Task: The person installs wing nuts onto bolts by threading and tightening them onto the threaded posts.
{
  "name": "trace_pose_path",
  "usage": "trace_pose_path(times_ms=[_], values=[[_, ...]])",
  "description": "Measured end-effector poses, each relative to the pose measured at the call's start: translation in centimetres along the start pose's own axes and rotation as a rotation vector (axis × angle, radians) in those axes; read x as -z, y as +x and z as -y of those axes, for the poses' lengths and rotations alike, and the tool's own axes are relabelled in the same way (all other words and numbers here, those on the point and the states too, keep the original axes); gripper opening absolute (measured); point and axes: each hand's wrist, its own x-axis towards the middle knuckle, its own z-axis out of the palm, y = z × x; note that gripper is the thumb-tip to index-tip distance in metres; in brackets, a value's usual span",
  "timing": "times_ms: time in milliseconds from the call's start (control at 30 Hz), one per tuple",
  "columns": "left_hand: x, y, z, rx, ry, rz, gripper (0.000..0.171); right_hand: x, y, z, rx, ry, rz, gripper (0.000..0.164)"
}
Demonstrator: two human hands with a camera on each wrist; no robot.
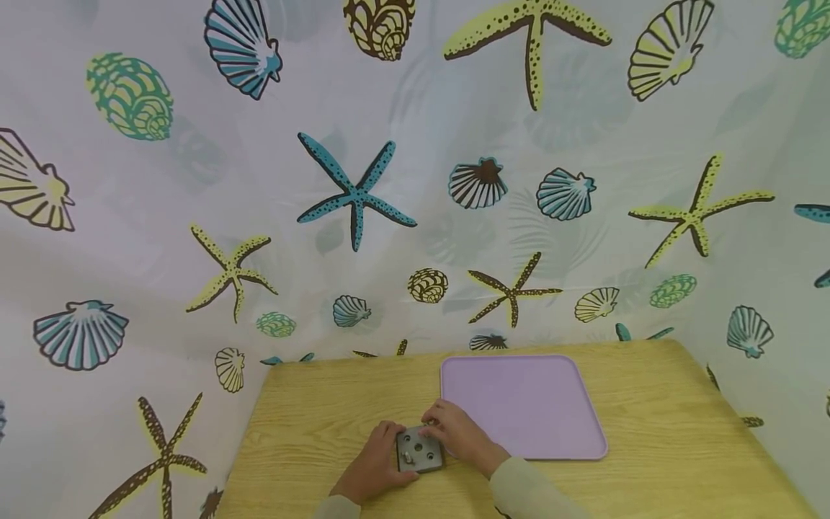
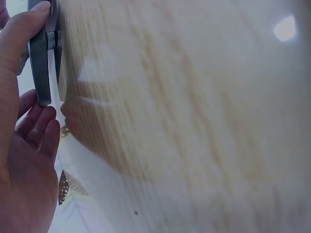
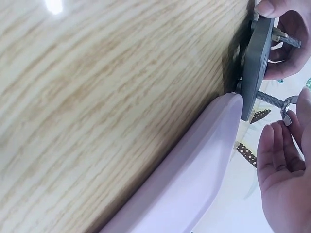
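Observation:
A grey square plate (image 1: 423, 463) with several round holes lies at the table's near middle. My left hand (image 1: 375, 465) grips it by its left side, thumb on the near edge and fingers at the far edge. Two threaded bolts stand out of its face. On one bolt (image 3: 269, 98), at the far right corner, my right hand (image 3: 286, 170) pinches a wing nut (image 3: 285, 108) near the bolt's free end. The other bolt (image 3: 292, 41), by the near left corner, carries a second wing nut (image 3: 278, 35) sitting low against the plate.
A shallow lilac tray (image 1: 525, 411) lies on the wood-grain table (image 1: 311, 418), just right of the plate and beyond my right wrist. Cloth curtains (image 1: 415, 108) printed with shells and starfish hang behind the table and on both sides.

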Motion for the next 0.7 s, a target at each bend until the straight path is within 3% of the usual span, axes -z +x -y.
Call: trace_pose_path(times_ms=[433,700], values=[[-0.10,-0.33,-0.52,0.007,-0.006,-0.001,0.080,-0.31,-0.08,0.80,-0.080,-0.100,-0.022,0.021],[-0.11,-0.32,-0.62,0.011,-0.016,0.005,0.079,-0.52,-0.23,0.88,-0.066,-0.156,-0.027,0.016]])
